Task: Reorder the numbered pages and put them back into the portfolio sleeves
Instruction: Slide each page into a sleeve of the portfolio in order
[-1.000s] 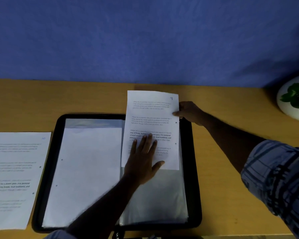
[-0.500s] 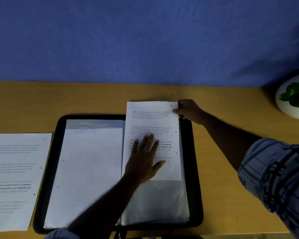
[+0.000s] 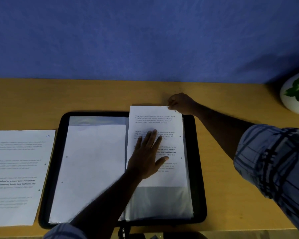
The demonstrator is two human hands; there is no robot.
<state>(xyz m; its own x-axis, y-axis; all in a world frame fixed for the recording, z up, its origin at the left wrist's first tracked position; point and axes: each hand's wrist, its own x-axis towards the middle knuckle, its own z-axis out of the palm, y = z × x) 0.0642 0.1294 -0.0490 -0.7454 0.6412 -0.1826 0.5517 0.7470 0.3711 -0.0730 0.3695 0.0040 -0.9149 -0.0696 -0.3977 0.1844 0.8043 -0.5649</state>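
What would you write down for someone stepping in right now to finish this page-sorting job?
Left hand: flat, pressing on the printed page.
Right hand: pinching that page's top right corner, covering its number.
The page seems part-way into the right sleeve of the open portfolio; its top sticks out past the rim.
Done: the left sleeve holds a sheet.
Left: push this page fully down, then sleeve page 10, lying on the table beside the portfolio.
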